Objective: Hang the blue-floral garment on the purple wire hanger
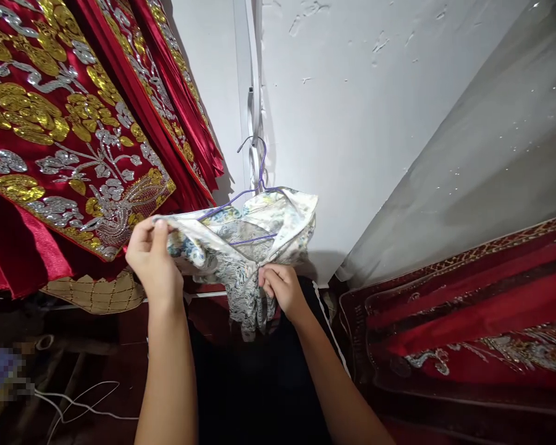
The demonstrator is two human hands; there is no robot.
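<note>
A pale floral dress (248,287) with blue and yellow flowers hangs on a thin purple wire hanger (262,162). My left hand (154,253) pinches the dress at its left shoulder edge, thumb on top, and the cloth is stretched toward the left. At the bottom of the V-shaped neckline, my right hand (278,284) grips the gathered front between thumb and fingers. The hanger's lower bar shows through the open neck. Its hook is up near a white metal loop (254,117) by the wall. Below the hands, the dress's lower part falls in folds.
Red cloths (74,123) with gold and silver sequin flowers hang at the left. On the right, a greyish plastic-like sheet (467,154) slants beside the white wall (333,111), above a red patterned textile (482,321). A white cable (88,408) lies at lower left.
</note>
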